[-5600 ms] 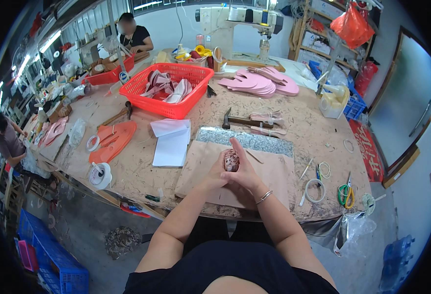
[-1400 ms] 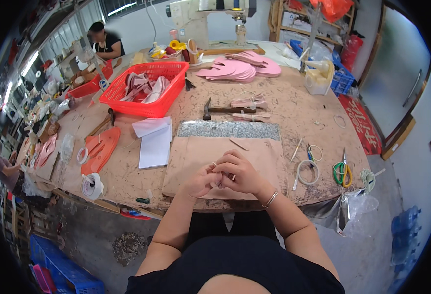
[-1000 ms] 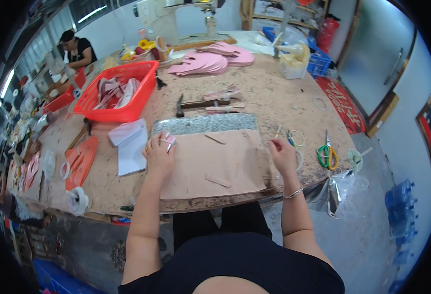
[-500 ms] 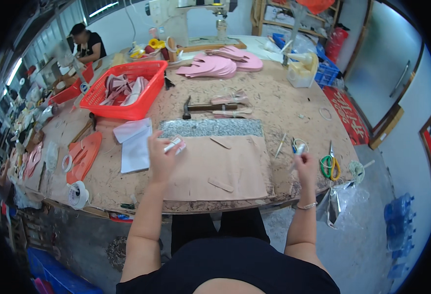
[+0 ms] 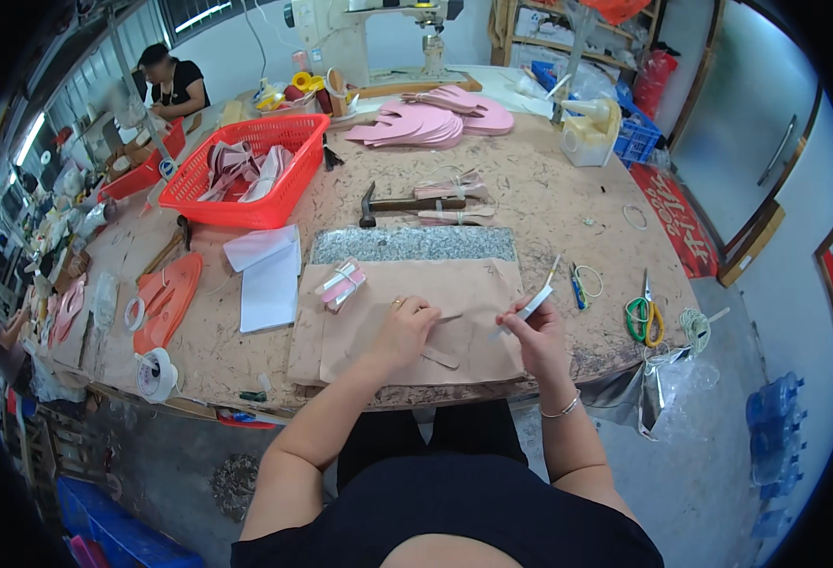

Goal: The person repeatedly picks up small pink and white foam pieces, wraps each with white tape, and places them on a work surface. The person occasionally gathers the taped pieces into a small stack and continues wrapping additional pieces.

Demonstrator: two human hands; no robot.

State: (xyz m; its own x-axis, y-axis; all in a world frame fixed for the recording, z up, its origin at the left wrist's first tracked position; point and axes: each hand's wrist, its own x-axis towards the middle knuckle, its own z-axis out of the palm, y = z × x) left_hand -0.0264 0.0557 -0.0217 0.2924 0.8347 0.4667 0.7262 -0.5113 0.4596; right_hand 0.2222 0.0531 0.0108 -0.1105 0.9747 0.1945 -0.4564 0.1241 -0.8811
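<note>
White strip pinched in right hand.

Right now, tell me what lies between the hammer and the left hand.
In the head view, between the hammer and the left hand lie the grey speckled stone slab and the far part of the brown paper sheet.

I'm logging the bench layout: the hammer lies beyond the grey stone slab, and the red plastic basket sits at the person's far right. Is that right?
Not quite. The head view shows the red plastic basket at the person's far left, not right. The hammer does lie beyond the grey stone slab.
</note>
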